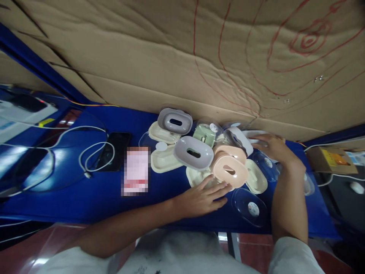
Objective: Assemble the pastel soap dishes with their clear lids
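Peach tray (230,171) | oval, slotted (pale cream tray (199,177) beneath) | left hand (203,198) touching

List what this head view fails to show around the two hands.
- Right hand: fingertips hidden among the white pieces; grip unclear.
- Left hand: whatever lies under the palm is covered.
- Card: face pixelated.
- Clear lid: sticker too small to read.
- Orange box: contents too small and dim to tell.

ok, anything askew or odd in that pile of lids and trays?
Yes: the parts lie in a loose heap, not stacked. The grey slotted lid and peach slotted lid sit tilted over cream trays. A clear lid lies apart near the table's front edge.
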Tool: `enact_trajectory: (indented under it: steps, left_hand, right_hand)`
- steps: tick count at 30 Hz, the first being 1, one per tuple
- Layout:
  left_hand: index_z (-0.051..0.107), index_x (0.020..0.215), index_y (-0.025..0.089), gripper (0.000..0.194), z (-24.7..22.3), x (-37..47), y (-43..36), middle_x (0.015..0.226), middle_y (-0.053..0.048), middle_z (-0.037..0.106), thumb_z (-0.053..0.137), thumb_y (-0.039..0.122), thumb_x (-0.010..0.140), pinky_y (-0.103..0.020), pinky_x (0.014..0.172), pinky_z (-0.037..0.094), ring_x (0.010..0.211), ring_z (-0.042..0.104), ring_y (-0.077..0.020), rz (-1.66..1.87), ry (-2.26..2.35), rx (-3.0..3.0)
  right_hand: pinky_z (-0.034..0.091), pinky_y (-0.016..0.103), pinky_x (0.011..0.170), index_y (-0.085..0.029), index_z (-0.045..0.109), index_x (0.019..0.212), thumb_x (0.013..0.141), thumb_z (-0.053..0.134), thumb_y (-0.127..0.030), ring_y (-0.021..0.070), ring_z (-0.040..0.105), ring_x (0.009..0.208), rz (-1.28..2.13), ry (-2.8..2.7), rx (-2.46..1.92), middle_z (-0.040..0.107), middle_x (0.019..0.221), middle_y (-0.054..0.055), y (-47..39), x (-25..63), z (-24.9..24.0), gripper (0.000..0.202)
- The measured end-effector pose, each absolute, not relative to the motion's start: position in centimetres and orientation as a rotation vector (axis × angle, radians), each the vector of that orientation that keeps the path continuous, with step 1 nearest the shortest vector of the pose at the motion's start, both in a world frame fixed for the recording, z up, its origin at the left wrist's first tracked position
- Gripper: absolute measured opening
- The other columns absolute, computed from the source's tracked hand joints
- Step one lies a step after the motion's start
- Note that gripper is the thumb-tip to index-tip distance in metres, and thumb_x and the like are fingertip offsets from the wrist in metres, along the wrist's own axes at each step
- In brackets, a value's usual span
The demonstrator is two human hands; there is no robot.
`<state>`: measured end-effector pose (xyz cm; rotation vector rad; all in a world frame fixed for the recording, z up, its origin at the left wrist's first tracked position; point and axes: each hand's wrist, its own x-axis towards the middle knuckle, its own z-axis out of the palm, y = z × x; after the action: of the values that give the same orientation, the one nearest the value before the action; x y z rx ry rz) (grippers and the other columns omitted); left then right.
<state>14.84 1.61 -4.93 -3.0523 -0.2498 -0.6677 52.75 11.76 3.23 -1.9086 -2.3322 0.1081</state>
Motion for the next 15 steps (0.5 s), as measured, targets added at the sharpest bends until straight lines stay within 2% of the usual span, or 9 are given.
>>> enact_trajectory:
  steps: [3, 6, 9, 11, 15]
  left_hand:
    - [0.066, 0.139, 0.022, 0.032, -5.0, 14.9, 1.6, 0.17, -0.013, 0.045, 0.056, 0.031, 0.109, -0.055, 0.127, 0.039, 0.16, 0.038, -0.0266, -0.66, -0.251, -3.049]
    - [0.066, 0.139, 0.023, 0.033, -5.0, 14.9, 1.6, 0.169, -0.013, 0.045, 0.059, 0.032, 0.108, -0.054, 0.128, 0.036, 0.16, 0.037, -0.0265, -0.648, -0.258, -3.051]
    - [0.067, 0.138, 0.021, 0.033, -4.9, 15.0, 1.6, 0.169, -0.014, 0.045, 0.059, 0.033, 0.109, -0.055, 0.129, 0.035, 0.16, 0.038, -0.0267, -0.659, -0.253, -3.063]
    - [0.067, 0.138, 0.021, 0.032, -5.0, 15.0, 1.6, 0.17, -0.014, 0.045, 0.058, 0.033, 0.109, -0.055, 0.129, 0.034, 0.159, 0.039, -0.0266, -0.663, -0.248, -3.068]
    - [0.067, 0.136, 0.021, 0.032, -5.0, 15.0, 1.7, 0.169, -0.014, 0.045, 0.059, 0.032, 0.108, -0.056, 0.129, 0.033, 0.16, 0.038, -0.0272, -0.661, -0.24, -3.069]
  right_hand:
    - [0.051, 0.046, 0.103, -0.023, 0.074, 0.121, 0.104, 0.054, -0.06, 0.0324, 0.071, 0.117, 0.276, -2.256, -1.88, 0.079, 0.124, 0.012, 11.8, 51.8, 4.6, 0.045]
    - [0.052, 0.037, 0.08, -0.024, 0.07, 0.11, 0.103, 0.054, -0.065, 0.0255, 0.072, 0.089, 0.357, -2.135, -1.884, 0.079, 0.099, 0.008, 11.8, 50.6, 5.4, 0.044]
    - [0.047, 0.034, 0.067, -0.025, 0.063, 0.097, 0.1, 0.052, -0.074, 0.0202, 0.061, 0.069, 0.304, -2.039, -1.932, 0.07, 0.078, 0.003, 12.1, 49.6, 5.2, 0.05]
    - [0.046, 0.033, 0.065, -0.025, 0.058, 0.093, 0.099, 0.048, -0.078, 0.0191, 0.058, 0.067, 0.314, -1.997, -1.934, 0.067, 0.075, 0.002, 12.4, 49.3, 4.7, 0.054]
    - [0.045, 0.035, 0.067, -0.028, 0.051, 0.093, 0.1, 0.045, -0.077, 0.0228, 0.062, 0.074, 0.328, -1.898, -1.982, 0.068, 0.08, 0.004, 12.8, 49.5, 3.6, 0.05]
